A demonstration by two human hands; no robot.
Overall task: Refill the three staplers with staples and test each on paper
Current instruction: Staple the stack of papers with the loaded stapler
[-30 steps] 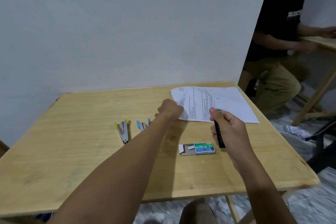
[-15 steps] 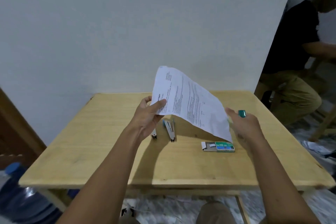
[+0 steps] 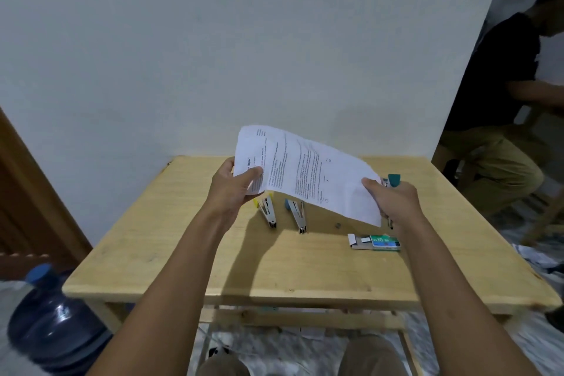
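The left edge of the printed paper (image 3: 305, 171) is pinched by the left hand (image 3: 235, 189), the thumb being laid on top and the other fingers under the sheet. The opposite corner is held by the right hand (image 3: 396, 203): its thumb is pressed on the sheet, while its fingers are curled round the teal stapler (image 3: 393, 180), of which the teal end is seen above the fist and the thin tip below it. It is judged that both are gripped in one hand so that the stapler need not be put down before its test.

The sheet is held in the air above the table (image 3: 305, 268), slanted, with the left side higher. It is supported at two ends, probably so that an edge can be offered firmly to the stapler mouth.

Under the sheet, the yellow stapler (image 3: 268, 212) and the blue stapler (image 3: 298, 215) are laid side by side on the wood, a little apart, their far ends partly hidden by the paper. They seem to be opened, which would suit refilling; whether they are loaded cannot be told.

The staple box (image 3: 378, 242) is placed nearer the person, just below the right hand, with its inner tray drawn partly out, so staples are easily reached.

A blue water bottle (image 3: 52, 323) is seen on the floor at the left, and another person (image 3: 503, 101) is seated at the right.
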